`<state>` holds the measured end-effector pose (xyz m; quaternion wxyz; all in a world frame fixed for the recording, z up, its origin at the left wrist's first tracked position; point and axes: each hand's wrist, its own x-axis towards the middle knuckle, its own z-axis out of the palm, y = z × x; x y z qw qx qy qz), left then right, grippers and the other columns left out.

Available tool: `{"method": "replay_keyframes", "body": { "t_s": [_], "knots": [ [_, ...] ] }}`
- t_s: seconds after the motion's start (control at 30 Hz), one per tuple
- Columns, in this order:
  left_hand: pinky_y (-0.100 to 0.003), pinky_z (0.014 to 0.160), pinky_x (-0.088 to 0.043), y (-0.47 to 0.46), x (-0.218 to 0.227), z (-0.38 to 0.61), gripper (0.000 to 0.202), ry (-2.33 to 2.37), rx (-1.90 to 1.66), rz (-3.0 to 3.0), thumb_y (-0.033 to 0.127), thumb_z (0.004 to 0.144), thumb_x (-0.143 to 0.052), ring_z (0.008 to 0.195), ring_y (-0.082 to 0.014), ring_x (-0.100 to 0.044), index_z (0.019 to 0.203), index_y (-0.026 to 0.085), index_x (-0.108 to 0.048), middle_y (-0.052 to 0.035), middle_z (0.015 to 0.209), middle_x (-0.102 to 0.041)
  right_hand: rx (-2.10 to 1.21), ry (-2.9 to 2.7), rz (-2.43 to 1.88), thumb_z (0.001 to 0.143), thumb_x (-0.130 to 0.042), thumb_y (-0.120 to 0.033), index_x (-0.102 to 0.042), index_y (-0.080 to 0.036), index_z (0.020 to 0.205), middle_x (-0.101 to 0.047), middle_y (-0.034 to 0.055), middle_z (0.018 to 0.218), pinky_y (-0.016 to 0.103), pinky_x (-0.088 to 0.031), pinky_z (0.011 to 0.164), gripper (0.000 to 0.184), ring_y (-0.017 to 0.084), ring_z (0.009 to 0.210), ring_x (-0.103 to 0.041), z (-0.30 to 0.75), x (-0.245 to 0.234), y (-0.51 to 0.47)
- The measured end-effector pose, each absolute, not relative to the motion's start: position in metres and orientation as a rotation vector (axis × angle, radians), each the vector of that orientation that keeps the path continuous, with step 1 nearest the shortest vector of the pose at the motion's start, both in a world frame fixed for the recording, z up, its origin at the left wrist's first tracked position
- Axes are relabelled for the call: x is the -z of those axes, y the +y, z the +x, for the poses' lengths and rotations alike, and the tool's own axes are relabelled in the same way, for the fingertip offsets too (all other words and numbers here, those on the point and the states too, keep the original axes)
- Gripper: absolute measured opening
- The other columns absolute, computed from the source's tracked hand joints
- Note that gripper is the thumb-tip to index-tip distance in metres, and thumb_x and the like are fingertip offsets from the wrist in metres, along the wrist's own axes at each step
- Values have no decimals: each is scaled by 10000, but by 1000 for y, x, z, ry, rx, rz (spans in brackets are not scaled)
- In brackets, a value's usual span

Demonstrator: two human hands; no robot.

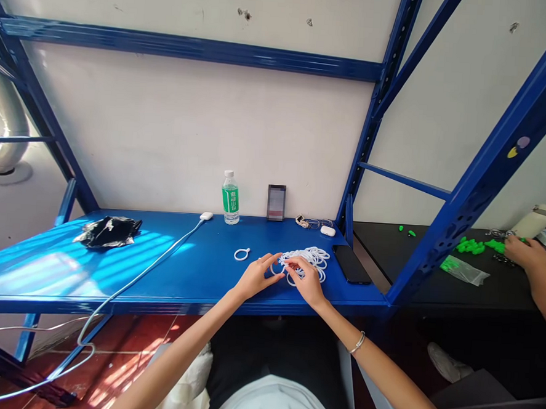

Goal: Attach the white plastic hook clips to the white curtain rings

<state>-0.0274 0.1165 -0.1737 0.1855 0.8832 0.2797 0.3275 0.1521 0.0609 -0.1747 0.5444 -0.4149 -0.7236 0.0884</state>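
A heap of white rings [310,258] lies on the blue shelf [167,266] in front of me. My left hand [255,275] and my right hand [306,279] meet at the heap's near-left edge. Both pinch a white ring between their fingertips. One single white ring [241,254] lies apart, to the left of the heap and just beyond my left hand. A bracelet sits on my right wrist.
A green-labelled water bottle [230,197], a small upright screen [275,202] and a white earbud case [327,230] stand at the back. A black phone [351,263] lies right of the heap. A white cable [149,268] and black bag [108,231] lie left. Another person's hand [524,252] handles green parts on the right table.
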Motion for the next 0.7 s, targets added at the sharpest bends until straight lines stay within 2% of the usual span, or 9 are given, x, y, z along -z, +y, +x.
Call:
{"method": "replay_keyframes", "body": {
  "t_s": [0.3, 0.57, 0.7],
  "knots": [
    [-290, 690, -504, 114, 172, -26, 517, 813, -940, 2515, 480, 882, -486, 786, -174, -600, 1341, 245, -445, -67, 1068, -614, -197, -1727, -994, 922, -513, -296, -632, -218, 967, -647, 61, 934, 335, -523, 739, 149, 186, 772, -610, 151, 174, 60],
    [-306, 765, -515, 111, 170, -25, 470, 850, -936, 2653, 427, 913, -463, 960, -216, -614, 1346, 249, -422, -89, 1185, -580, -176, -1720, -1003, 926, -497, -289, -629, -214, 953, -643, 63, 927, 343, -525, 734, 153, 184, 759, -606, 151, 172, 59],
    [-315, 787, -518, 112, 172, -25, 461, 851, -936, 2679, 423, 919, -457, 988, -224, -618, 1345, 251, -424, -89, 1204, -583, -158, -1729, -1012, 923, -500, -290, -630, -212, 966, -647, 63, 926, 340, -530, 730, 158, 184, 756, -615, 152, 173, 60]
  ]
}}
